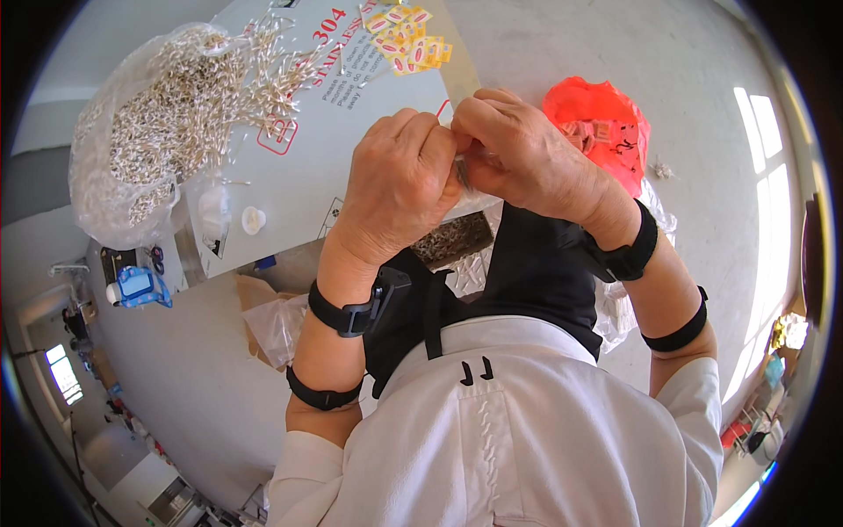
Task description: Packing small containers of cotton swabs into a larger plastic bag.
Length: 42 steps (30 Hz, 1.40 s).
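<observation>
My bare left hand [399, 180] and bare right hand [520, 151] pinch narrow on a small, translucent plastic piece [464, 176]; exact contact hidden. I'd keep tension light.

A grey table [303, 180] carries a clear bag [91, 189] of thin swabs [171, 114]; right of this bag lie loose swabs [283, 77] and yellow labels [409, 39].

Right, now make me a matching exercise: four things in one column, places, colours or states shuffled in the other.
1. White swabs
2. Small printed pieces
3. Bag at the right
4. Left hand

A. red
B. curled, close beside the right hand
C. mostly in a clear bag
D. yellow and white

Pairs: 1-C, 2-D, 3-A, 4-B.
</observation>
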Each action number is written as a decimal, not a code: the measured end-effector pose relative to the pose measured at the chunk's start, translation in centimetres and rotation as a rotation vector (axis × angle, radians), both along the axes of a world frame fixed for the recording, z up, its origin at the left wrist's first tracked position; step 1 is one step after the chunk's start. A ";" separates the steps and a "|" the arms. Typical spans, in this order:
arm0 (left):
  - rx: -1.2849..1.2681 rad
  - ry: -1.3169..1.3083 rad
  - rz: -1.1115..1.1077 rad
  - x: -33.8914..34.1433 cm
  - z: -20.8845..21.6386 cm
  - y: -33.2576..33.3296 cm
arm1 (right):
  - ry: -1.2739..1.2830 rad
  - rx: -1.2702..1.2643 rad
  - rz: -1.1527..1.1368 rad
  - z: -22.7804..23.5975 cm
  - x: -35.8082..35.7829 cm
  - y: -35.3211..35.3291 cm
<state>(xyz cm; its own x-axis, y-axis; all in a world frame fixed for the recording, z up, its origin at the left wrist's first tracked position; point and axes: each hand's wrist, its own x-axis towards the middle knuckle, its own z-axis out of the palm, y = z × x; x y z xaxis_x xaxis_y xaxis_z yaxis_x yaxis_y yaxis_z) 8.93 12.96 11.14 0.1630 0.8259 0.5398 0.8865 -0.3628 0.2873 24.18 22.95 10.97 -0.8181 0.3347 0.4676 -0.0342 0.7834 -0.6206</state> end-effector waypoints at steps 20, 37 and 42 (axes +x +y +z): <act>0.003 -0.013 0.037 -1.1 -0.5 -0.2 | -0.147 -0.015 -0.281 1.4 9.0 5.3; -0.056 -0.048 0.054 -0.8 0.3 -1.0 | 0.023 0.266 -0.127 -1.3 -0.9 -1.1; -0.186 -0.001 0.094 -0.4 1.1 -0.8 | 0.040 0.279 -0.141 -1.8 -0.8 -1.2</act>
<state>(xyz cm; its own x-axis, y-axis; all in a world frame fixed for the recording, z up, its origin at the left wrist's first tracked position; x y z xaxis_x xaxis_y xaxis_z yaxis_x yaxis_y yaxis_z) 8.55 12.13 12.24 0.0805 0.9227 0.3771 0.9136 -0.2196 0.3423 23.42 21.79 9.20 -0.7522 0.2975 0.5880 0.0670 0.9222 -0.3809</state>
